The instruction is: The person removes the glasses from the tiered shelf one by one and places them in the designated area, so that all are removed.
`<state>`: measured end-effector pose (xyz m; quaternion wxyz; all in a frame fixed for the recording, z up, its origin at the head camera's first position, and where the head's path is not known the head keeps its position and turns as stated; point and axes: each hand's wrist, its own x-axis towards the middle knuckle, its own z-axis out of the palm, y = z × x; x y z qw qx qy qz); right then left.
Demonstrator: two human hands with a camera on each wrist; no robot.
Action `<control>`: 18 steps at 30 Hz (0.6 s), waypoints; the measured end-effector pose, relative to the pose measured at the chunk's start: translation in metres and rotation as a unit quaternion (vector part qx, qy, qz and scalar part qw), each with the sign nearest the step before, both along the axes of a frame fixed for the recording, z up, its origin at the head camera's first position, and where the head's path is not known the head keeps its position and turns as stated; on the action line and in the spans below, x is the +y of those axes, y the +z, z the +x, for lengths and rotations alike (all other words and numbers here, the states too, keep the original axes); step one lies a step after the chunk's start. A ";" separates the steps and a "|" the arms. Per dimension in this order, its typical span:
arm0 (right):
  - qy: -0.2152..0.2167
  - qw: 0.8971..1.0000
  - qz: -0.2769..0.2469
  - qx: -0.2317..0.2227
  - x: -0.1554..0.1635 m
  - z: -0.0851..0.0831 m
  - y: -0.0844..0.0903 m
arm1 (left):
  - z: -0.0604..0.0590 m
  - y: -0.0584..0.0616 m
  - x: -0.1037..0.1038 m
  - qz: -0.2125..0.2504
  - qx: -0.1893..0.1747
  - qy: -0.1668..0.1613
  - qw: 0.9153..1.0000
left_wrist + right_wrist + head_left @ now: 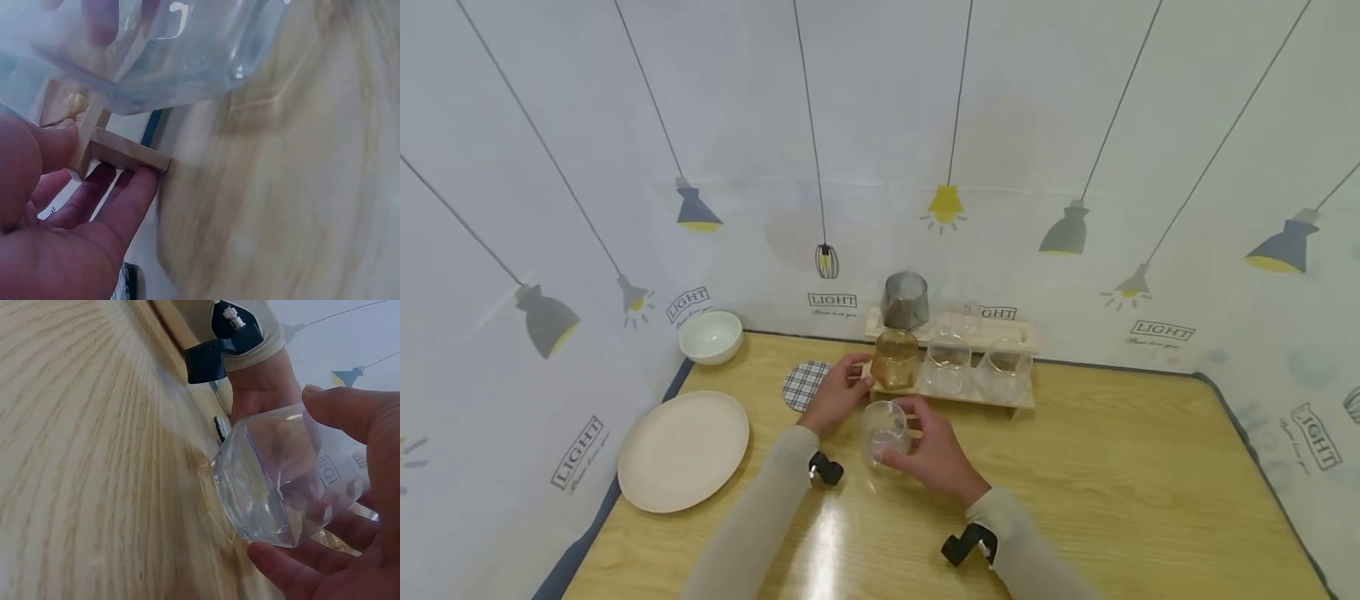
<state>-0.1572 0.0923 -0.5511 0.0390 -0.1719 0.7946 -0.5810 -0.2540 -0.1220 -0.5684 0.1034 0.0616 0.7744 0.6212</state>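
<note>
A clear glass [882, 423] is gripped from the side by my right hand [901, 435], at or just above the wooden table [1112, 467]. In the right wrist view the thumb [340, 406] lies over the clear glass [281, 481] and the fingers curl beneath it. Just behind it, my left hand [863, 373] holds the left end of a two-tier wooden rack [1026, 337]. Seen from the left wrist, the thumb [37, 150] and fingers pinch the rack's corner piece [128, 153]. The rack carries a grey glass [905, 300], an amber glass [894, 358] and two clear glasses [947, 367].
A checked coaster [803, 385] lies left of the rack. A cream plate [683, 450] sits at the table's left edge, with a white bowl [711, 336] in the far left corner. A printed curtain wall [880, 167] encloses the table on three sides.
</note>
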 end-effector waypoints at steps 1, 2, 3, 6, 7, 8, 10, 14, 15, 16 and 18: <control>-0.002 1.000 0.003 0.000 -0.002 -0.001 -0.001 | 0.000 0.000 0.000 -0.004 0.006 0.000 1.000; -0.004 1.000 0.009 0.003 -0.004 -0.002 -0.003 | 0.000 0.000 0.000 -0.011 0.011 0.001 1.000; -0.005 1.000 0.011 0.003 -0.005 -0.003 -0.003 | 0.000 0.000 0.000 -0.015 0.016 0.001 1.000; -0.009 1.000 0.024 0.006 -0.009 -0.002 -0.008 | 0.004 -0.003 -0.001 -0.018 0.018 0.003 1.000; -0.010 1.000 0.028 0.008 -0.009 -0.002 -0.009 | 0.004 -0.004 -0.001 -0.014 0.016 0.003 1.000; -0.009 0.999 0.031 0.012 -0.010 -0.002 -0.010 | 0.005 -0.005 -0.001 -0.014 0.017 0.005 1.000; -0.009 0.999 0.038 0.015 -0.010 -0.002 -0.011 | 0.005 -0.005 -0.001 -0.011 0.017 0.006 1.000; 0.006 0.998 0.053 0.024 -0.006 -0.004 -0.013 | 0.004 -0.002 0.000 -0.003 0.022 0.007 1.000; 0.012 0.998 0.055 0.023 -0.005 -0.004 -0.013 | 0.004 -0.002 0.001 0.002 0.023 0.006 1.000; 0.017 0.998 0.055 0.021 -0.003 -0.005 -0.012 | 0.004 0.000 0.001 0.008 0.022 0.005 1.000; 0.026 0.998 0.054 0.018 0.000 -0.005 -0.012 | 0.004 0.001 0.002 0.014 0.023 0.002 1.000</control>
